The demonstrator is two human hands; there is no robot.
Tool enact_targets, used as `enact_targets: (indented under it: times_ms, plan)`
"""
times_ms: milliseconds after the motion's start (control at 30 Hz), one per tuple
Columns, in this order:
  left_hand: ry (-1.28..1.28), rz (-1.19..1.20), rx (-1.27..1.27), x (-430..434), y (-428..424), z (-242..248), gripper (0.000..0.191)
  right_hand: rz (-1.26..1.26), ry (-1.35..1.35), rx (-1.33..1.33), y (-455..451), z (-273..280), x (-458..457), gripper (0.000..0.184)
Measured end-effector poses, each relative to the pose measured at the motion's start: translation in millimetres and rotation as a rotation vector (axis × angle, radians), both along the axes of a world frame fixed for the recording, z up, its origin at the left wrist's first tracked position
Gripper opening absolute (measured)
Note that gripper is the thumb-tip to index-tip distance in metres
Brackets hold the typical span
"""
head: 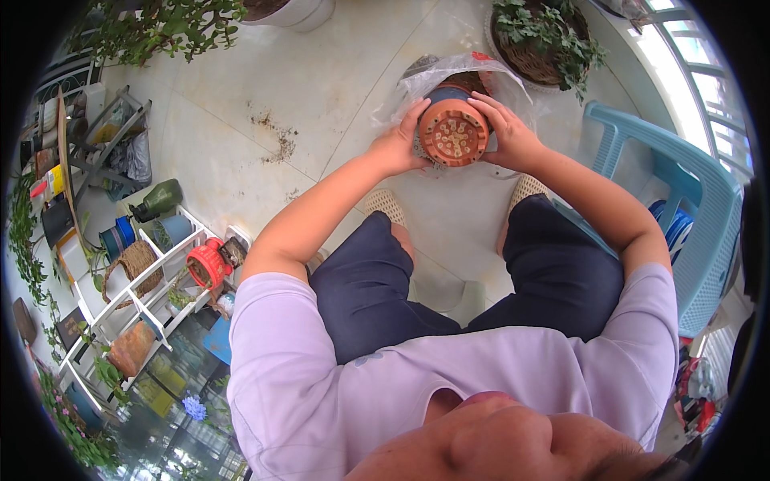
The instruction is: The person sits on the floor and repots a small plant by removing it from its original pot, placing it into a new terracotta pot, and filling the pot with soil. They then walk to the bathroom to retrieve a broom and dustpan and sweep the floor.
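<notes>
An orange-brown plastic flowerpot (454,137) is tipped over, its base with drainage holes towards me. My left hand (402,139) grips its left side and my right hand (510,133) its right side, fingers spread along the wall. Beyond and around the pot lies a clear plastic bag (514,84) with red print, its mouth raised. Dark soil (472,80) shows inside the bag behind the pot. The pot hides its own rim and contents, so I cannot tell how much it holds.
Spilled soil (280,141) dots the tiled floor left of the bag. A blue plastic stool (686,174) stands at right. A potted leafy plant (544,42) is beyond the bag; a white rack (141,282) with pots and a green spray bottle (159,199) stands at left.
</notes>
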State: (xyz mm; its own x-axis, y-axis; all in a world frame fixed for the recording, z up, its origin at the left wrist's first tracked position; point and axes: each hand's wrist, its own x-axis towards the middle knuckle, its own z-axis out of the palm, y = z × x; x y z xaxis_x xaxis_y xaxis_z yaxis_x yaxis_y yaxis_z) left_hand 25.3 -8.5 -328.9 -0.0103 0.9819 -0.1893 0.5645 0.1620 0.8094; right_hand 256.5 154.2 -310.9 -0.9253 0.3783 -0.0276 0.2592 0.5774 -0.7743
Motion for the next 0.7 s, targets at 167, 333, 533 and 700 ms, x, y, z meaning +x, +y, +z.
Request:
enact_targets:
  times_ms: [167,333,533,700]
  plan:
    - [0.046,-0.158,0.276,-10.3,26.5,-21.3,0.121,0.122,0.148,-0.04,12.2,-29.1,-22.9,0.115]
    - [-0.092,-0.048,0.03,8.2,31.0,-17.2,0.102,0.099,0.08,-0.149,22.6,-38.3,-18.8,0.119]
    - [-0.131,0.077,0.106,10.6,50.9,2.9,0.097,0.032,0.159,-0.126,30.5,-39.9,-23.4,0.119]
    - [-0.086,0.089,0.057,8.8,59.0,12.3,0.1,0.002,0.163,-0.218,35.5,-44.9,-28.5,0.116]
